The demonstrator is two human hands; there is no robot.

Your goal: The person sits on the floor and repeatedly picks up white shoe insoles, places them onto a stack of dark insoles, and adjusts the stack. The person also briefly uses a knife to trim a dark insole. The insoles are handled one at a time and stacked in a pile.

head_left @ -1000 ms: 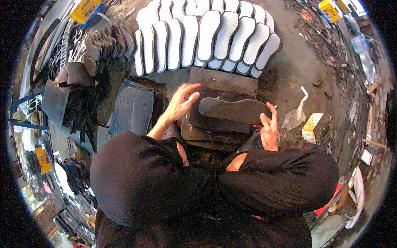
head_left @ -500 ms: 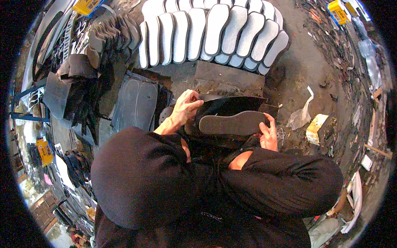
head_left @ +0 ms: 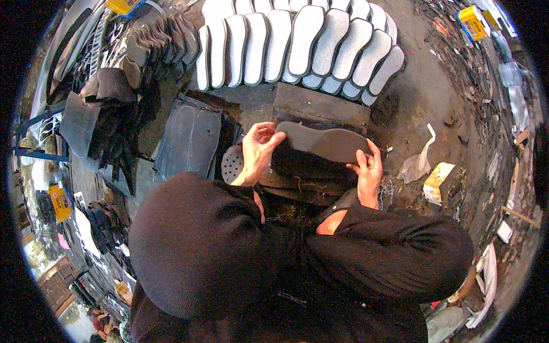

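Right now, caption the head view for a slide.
Left hand and right hand hold a dark sole, white-topped soles beyond.

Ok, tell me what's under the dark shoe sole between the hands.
Past the near edge of the shoe sole, a dark slab shows; what lies directly beneath is covered.

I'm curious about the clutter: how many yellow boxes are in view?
3 clearly: one yellow box at top left; a second box at upper right; a third box at left. A yellow patch beside the second may be another; more may be hidden.
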